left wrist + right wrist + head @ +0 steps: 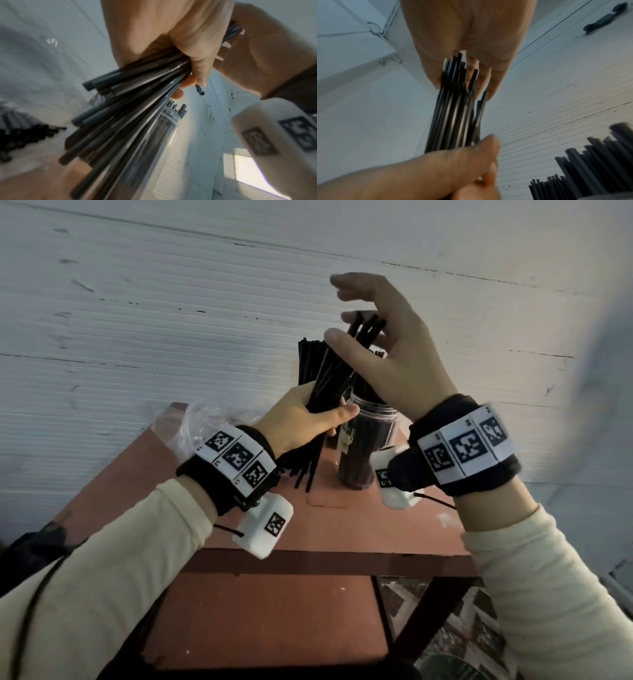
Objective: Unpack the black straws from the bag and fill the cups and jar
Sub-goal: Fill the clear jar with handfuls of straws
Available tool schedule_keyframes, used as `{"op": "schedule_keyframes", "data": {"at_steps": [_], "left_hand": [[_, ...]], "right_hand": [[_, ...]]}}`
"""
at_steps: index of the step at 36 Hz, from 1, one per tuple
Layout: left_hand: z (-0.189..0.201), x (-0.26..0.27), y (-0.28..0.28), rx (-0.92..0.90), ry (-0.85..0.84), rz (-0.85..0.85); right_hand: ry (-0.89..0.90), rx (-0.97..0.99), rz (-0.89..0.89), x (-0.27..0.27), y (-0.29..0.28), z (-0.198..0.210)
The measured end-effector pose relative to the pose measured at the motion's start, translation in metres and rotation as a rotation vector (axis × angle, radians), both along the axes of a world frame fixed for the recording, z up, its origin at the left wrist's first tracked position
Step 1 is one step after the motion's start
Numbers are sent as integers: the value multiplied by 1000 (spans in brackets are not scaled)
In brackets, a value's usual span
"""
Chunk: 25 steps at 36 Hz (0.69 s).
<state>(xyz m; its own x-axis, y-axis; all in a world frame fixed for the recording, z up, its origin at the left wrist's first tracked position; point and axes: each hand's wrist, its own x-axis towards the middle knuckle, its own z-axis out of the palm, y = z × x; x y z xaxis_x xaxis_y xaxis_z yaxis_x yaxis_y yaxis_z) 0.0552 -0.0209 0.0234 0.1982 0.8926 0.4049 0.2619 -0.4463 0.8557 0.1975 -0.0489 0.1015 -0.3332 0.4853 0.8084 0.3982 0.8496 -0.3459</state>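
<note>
My left hand grips a thick bundle of black straws round its middle, tilted up to the right above the table. In the left wrist view my left hand's fingers curl round the bundle of black straws. My right hand is open, its straight fingers and palm against the bundle's top ends; the right wrist view shows the straw tips touching the right hand's fingers. A clear jar holding straws stands just below the bundle. Behind it, more upright straws stand in a hidden container.
A crumpled clear plastic bag lies at the table's back left corner. The small red-brown table stands against a white ribbed wall. Patterned floor shows under the table to the right. A lower shelf sits beneath.
</note>
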Motion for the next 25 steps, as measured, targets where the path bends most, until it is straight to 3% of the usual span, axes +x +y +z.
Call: {"op": "schedule_keyframes", "data": {"at_steps": [3, 7, 10, 14, 18, 25], "left_hand": [[-11, 8, -2, -77, -105, -34], [-37, 10, 0, -170, -83, -27], [-49, 9, 2, -246, -128, -7], [-47, 6, 3, -260, -163, -1], [-46, 2, 1, -261, -189, -20], [-66, -5, 4, -420, -77, -30]], "right_hand": [[-64, 18, -31, -10, 7, -5], [-310, -107, -88, -14, 17, -23], [-417, -96, -87, -15, 21, -37], [-346, -34, -125, -15, 26, -47], [-264, -94, -98, -13, 29, -49], [-245, -112, -38, -19, 29, -57]]}}
